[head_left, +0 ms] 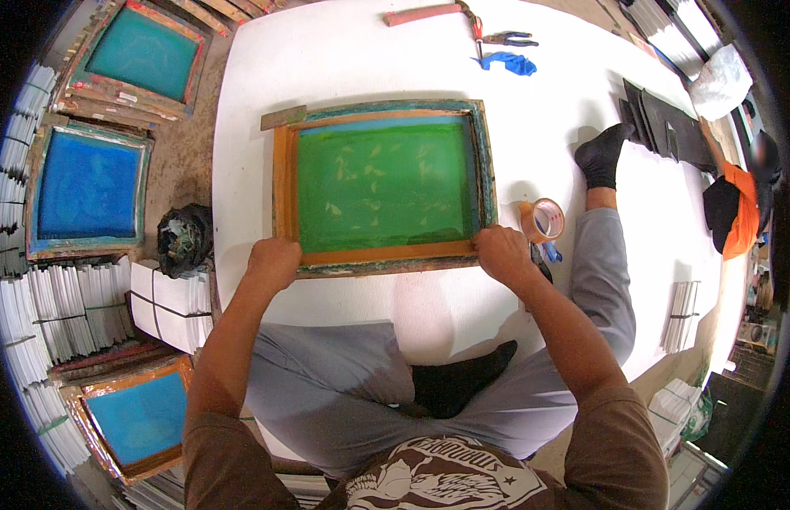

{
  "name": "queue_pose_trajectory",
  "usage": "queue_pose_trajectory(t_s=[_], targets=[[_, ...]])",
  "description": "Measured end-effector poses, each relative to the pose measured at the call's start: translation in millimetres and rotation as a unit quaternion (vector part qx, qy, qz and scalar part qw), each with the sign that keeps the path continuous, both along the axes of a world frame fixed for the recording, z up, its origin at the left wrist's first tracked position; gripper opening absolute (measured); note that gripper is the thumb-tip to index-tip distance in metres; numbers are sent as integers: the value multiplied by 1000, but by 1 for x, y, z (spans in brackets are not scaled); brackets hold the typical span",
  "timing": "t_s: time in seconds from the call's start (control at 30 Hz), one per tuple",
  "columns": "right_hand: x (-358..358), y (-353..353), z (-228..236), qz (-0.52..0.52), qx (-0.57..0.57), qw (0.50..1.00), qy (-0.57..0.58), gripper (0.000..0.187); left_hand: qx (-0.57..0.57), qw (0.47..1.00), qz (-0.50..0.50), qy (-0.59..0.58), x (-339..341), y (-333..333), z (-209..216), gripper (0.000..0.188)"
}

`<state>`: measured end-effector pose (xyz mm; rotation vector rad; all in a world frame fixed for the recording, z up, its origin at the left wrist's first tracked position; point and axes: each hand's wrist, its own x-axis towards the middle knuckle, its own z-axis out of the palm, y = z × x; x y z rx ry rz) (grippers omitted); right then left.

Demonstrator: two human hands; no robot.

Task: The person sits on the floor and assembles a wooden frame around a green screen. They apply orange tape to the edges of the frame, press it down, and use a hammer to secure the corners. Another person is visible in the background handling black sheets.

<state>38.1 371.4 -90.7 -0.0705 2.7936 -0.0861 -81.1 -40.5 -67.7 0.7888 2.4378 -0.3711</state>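
A screen printing frame (488, 170) with a green mesh (382, 178) lies on the white table in front of me. Brown packing tape covers its left inner edge. Along the near edge runs another strip of brown packing tape (386, 257), its ends at my two hands. My left hand (274, 262) is closed at the strip's left end, by the near left corner. At the near right corner my right hand (502, 253) is closed on the other end. The fingertips are partly hidden. A roll of brown packing tape (558, 219) stands just beyond my right hand.
On the white surface (412, 51) lie a hammer (422, 15), pliers (509, 39) and a blue rag (509, 63). My outstretched leg (603, 263) is at the right. More framed screens (93, 191) and paper stacks (169, 306) line the left. A person in orange (739, 208) is far right.
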Motion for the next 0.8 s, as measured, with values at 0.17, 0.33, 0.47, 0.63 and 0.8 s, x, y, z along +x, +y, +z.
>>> queue_pose_trajectory(t_s=[0.17,0.33,0.47,0.63,0.8], targets=[[0,3,-2,5,-4,1000,7,14,-12,1000,-11,-7,-2,4,3,12],[-7,-2,8,-2,12,999,-35,13,-13,1000,-6,-12,-2,8,8,12],[-8,1,3,11,13,999,-40,12,-12,1000,-21,-3,-2,5,4,12],[-14,-3,9,15,19,999,-49,11,-14,999,-37,-5,-4,3,2,11],[-15,-5,12,21,21,998,-53,13,-10,999,-36,-4,-5,5,4,12]])
